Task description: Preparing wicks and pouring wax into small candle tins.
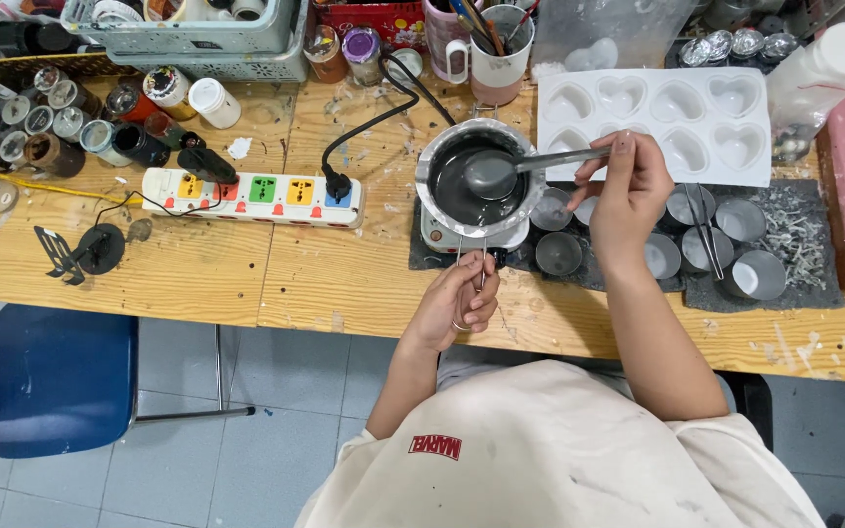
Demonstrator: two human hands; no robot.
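R hand (628, 191) gripping spoon (520, 166), bowl dipping in grey melt in pot (471, 176); L hand (462, 303) pinching wire handle (471, 262). Best: keeping pot steadied, spoon level, lifting slow — avoiding drips on tabletop (325, 274).

Cream top, short sleeves, bare forearms.
Loose off-white shirt with faint smudges and a small red-and-white logo patch on the chest; left hand (459, 311) and right hand (628, 196) ungloved.

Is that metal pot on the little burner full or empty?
Partly full: dark grey liquid fills the pot, and the spoon bowl rests in it.
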